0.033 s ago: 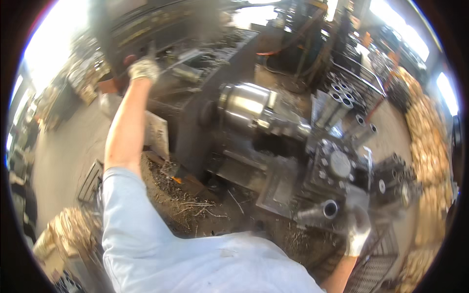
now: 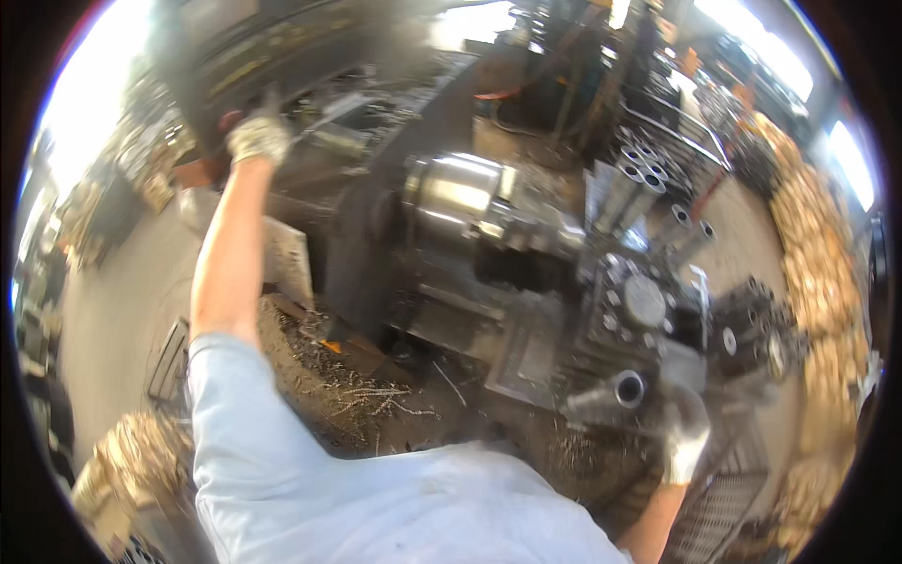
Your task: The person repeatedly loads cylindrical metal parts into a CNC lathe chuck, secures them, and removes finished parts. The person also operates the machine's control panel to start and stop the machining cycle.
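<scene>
Left hand: the gloved left hand is stretched far up and away on a bare forearm, its fingers curled against the dark upper housing of a metal lathe; blur hides whether it grips a handle there.
Right hand: the gloved right hand sits low on the right, closed around something at the lathe's carriage, just beside a short steel tube whose open end faces the camera; what exactly it pinches cannot be told.
Chuck: a big shiny steel chuck lies between the two hands, its axis running to the right.
Tool post: a blocky dark tool post with bolt heads stands to the right of the chuck, just above the right hand.
In the way: the chuck and the black guard beside it lie between the left arm and the carriage.
Pipes: a cluster of grey steel pipes, open ends up, stands behind the tool post.
Chip tray: curly metal shavings cover the tray below the lathe bed, near the pale blue sleeve.
Floor: a grey concrete floor runs along the left.
Room: a crowded workshop, with tan stacked material heaped along the right and bright light at both upper corners.
</scene>
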